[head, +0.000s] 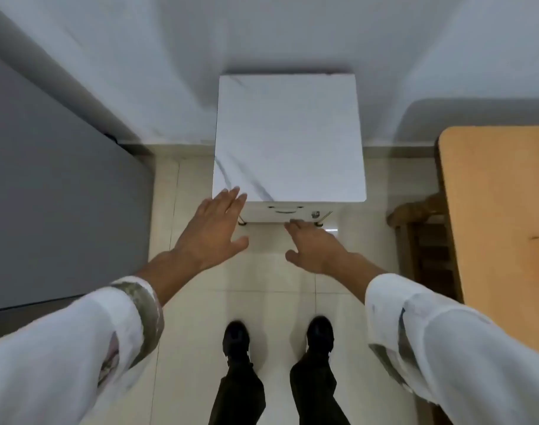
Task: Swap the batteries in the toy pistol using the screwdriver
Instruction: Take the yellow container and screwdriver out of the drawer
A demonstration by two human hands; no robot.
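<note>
No toy pistol, screwdriver or batteries are visible. A small white cabinet with a marble-pattern top (pixel 288 136) stands against the wall in front of me. Its front shows a drawer with a handle (pixel 286 211) and a small lock (pixel 315 214). My left hand (pixel 213 231) is open, fingers spread, its fingertips at the cabinet's front left corner. My right hand (pixel 312 246) is open too, its fingertips reaching under the lower front edge of the cabinet. Neither hand holds anything.
A grey bed or mattress (pixel 53 194) fills the left side. A light wooden table (pixel 501 210) stands on the right, with a dark wooden chair (pixel 421 240) beside it. I stand on a pale tiled floor (pixel 274 302), my black shoes (pixel 236 335) below the hands.
</note>
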